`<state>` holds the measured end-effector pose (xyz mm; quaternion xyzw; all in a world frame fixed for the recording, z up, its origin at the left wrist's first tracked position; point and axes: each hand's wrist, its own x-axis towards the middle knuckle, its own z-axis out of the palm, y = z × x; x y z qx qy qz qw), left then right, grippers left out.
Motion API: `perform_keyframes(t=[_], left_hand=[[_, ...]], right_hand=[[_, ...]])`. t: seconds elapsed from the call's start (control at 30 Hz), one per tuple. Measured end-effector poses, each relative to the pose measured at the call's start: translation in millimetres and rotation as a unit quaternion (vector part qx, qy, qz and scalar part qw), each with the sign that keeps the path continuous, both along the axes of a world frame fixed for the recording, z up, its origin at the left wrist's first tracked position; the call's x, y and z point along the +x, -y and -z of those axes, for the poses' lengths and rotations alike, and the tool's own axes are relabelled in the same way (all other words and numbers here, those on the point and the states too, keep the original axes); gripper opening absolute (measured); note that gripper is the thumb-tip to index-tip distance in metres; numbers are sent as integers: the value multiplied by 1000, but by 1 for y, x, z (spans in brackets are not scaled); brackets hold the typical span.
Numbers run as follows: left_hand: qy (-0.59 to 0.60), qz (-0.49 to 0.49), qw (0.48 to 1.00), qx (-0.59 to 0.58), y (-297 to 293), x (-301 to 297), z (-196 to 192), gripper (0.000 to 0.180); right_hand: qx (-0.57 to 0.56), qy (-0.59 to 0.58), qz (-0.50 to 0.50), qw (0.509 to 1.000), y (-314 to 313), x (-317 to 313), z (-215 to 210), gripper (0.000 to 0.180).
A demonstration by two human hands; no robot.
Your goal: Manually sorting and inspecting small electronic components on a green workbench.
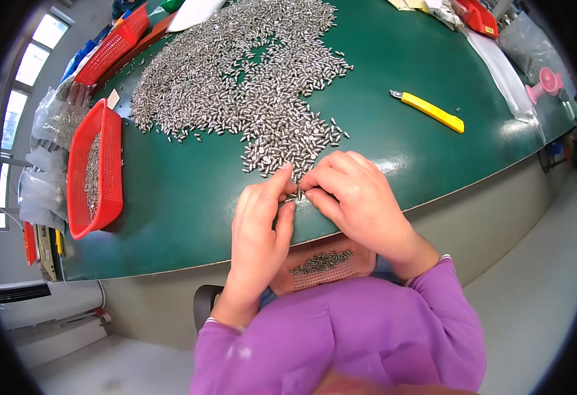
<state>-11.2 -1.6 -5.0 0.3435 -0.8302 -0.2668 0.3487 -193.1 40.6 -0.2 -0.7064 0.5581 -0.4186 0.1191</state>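
Observation:
A large heap of small silvery, bullet-shaped metal pins (pixel 236 72) covers the middle and back of the green table (pixel 394 158). At the heap's near tip, my left hand (pixel 259 217) rests beside several loose pins, its thumb and forefinger apart. Close against it from the right, my right hand (pixel 357 194) has thumb and forefinger pinched on a small metal pin (pixel 300 195). Below both hands, at the table's front edge, a pink mesh basket (pixel 282 282) holds a layer of the same pins.
On the left stands a red basket (pixel 114 187) with pins inside, near clear plastic bags (pixel 41 178). A yellow utility knife (pixel 433 113) lies to the right. Another red basket (pixel 114 49) is at the far left; a pink spool-like object (pixel 544 85) stands far right.

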Motion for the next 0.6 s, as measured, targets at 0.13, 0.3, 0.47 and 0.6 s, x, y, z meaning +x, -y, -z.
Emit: perform_keyframes(t=[0.13,0.3,0.47,0.6], left_hand=[[0,-5,1000,14,-2,0,-3,58],[-2,-11,1000,14,-3,-3,-7,59],[2,-16,1000,12,-3,-7,-3,58],[16,-33,999,16,-4,-7,-5,56]], right_hand=[[8,0,-9,1000,-1,0,-3,13],[14,-3,-9,1000,-2,0,-4,14],[7,-6,-4,1000,-3,1,-3,13],[1,-10,-14,1000,-3,0,-3,12]])
